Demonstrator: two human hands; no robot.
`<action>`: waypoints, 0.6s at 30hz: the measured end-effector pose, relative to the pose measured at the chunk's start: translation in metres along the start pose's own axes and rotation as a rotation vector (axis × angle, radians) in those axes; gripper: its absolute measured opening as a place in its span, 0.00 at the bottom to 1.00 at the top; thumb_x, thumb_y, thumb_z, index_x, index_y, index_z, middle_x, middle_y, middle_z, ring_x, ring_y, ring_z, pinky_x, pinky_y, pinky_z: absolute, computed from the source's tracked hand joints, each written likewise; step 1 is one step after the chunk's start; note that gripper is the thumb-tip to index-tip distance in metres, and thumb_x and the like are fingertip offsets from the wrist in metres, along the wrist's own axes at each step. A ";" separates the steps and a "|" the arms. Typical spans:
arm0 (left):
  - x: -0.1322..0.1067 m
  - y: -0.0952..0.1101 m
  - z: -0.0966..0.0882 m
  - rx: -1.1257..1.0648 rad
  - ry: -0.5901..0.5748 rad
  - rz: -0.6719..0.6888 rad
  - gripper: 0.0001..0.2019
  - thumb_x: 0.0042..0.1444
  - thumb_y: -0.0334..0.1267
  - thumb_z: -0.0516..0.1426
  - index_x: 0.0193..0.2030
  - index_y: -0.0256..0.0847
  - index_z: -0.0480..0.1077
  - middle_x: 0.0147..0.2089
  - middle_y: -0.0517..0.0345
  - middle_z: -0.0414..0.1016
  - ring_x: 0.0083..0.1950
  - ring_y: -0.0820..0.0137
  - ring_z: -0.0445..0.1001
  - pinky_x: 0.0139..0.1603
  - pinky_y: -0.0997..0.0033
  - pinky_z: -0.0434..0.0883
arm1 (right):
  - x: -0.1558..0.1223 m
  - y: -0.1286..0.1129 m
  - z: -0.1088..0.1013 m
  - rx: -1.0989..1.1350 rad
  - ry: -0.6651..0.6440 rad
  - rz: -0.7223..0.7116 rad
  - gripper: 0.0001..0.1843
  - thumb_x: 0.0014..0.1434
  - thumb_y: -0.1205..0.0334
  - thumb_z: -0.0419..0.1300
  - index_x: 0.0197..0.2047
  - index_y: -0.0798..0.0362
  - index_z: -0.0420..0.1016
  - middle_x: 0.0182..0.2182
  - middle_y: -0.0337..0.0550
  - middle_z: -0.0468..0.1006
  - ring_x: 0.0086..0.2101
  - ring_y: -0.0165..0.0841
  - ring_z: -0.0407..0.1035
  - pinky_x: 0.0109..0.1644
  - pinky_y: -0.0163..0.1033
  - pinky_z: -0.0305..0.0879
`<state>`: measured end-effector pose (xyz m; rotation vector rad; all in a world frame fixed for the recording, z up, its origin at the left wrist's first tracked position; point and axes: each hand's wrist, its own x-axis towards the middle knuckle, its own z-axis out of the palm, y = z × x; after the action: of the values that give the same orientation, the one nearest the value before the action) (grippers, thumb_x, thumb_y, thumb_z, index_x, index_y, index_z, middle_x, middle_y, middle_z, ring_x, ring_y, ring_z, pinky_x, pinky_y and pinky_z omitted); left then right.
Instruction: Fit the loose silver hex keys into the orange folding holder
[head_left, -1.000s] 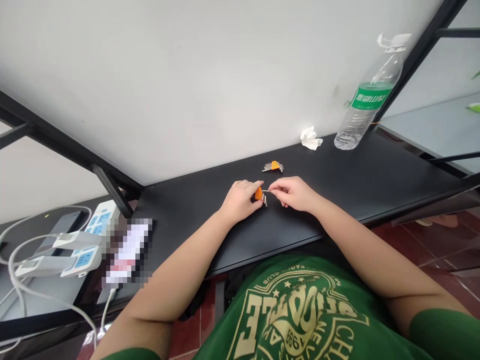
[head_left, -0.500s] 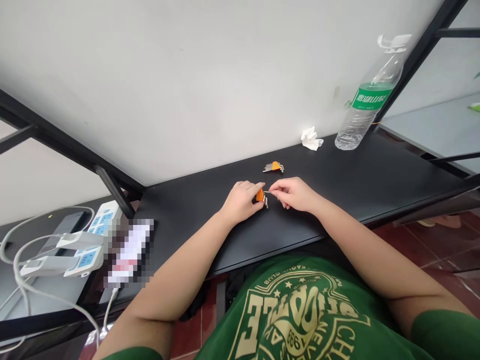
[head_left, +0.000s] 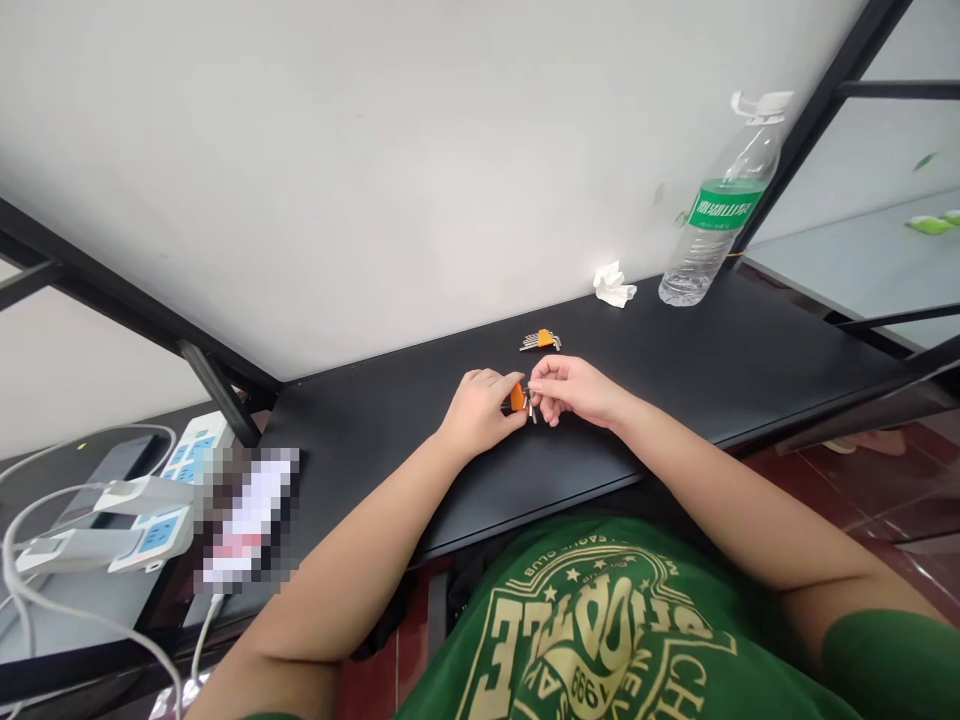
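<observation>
My left hand (head_left: 477,412) is closed around a small orange hex key holder (head_left: 517,397) resting on the black table (head_left: 675,370). Right beside it, my right hand (head_left: 574,390) pinches a thin metal hex key (head_left: 531,403) at the holder, with thumb and fingers pressed together. A second orange holder with several hex keys (head_left: 541,341) lies on the table just beyond both hands, untouched.
A clear water bottle with a green label (head_left: 716,215) stands at the back right, next to a crumpled white tissue (head_left: 613,285). At the left are a white power strip with plugs and cables (head_left: 142,500) and a blurred flat object (head_left: 247,515). A white wall closes the table's far edge.
My right hand has moved a little closer to my left hand at the orange holder. The camera view has shifted slightly; the objects on the table stay put.
</observation>
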<state>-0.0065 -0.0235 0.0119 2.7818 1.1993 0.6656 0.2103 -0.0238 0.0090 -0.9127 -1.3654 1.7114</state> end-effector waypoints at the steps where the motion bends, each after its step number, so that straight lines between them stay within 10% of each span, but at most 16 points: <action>1: 0.000 -0.001 0.000 -0.006 0.006 -0.005 0.18 0.57 0.39 0.64 0.55 0.45 0.73 0.43 0.54 0.82 0.49 0.59 0.79 0.59 0.54 0.69 | 0.000 0.001 -0.001 0.011 -0.022 -0.004 0.19 0.57 0.50 0.73 0.39 0.53 0.72 0.30 0.41 0.81 0.23 0.30 0.74 0.28 0.37 0.76; 8: 0.000 0.004 0.001 -0.003 0.050 0.069 0.13 0.59 0.38 0.62 0.51 0.45 0.74 0.37 0.58 0.80 0.45 0.62 0.77 0.63 0.52 0.67 | 0.006 0.007 -0.002 -0.384 0.083 -0.112 0.17 0.60 0.48 0.69 0.36 0.51 0.70 0.23 0.32 0.71 0.22 0.27 0.63 0.26 0.34 0.60; 13: -0.002 -0.006 0.005 -0.024 0.076 0.026 0.21 0.59 0.38 0.62 0.60 0.41 0.72 0.42 0.54 0.80 0.45 0.61 0.78 0.55 0.55 0.71 | 0.000 0.004 -0.019 -1.058 0.306 -0.330 0.10 0.68 0.55 0.61 0.38 0.52 0.77 0.37 0.43 0.76 0.35 0.34 0.69 0.40 0.40 0.63; 18: -0.002 -0.019 0.008 -0.020 0.025 -0.101 0.24 0.57 0.37 0.63 0.61 0.41 0.73 0.43 0.53 0.80 0.44 0.60 0.78 0.52 0.57 0.74 | -0.003 0.006 -0.035 -1.349 0.234 -0.168 0.09 0.69 0.63 0.60 0.48 0.51 0.81 0.49 0.49 0.75 0.41 0.37 0.73 0.40 0.40 0.64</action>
<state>-0.0177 -0.0109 -0.0002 2.6831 1.3197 0.7022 0.2417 -0.0118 -0.0031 -1.5271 -2.3064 0.3296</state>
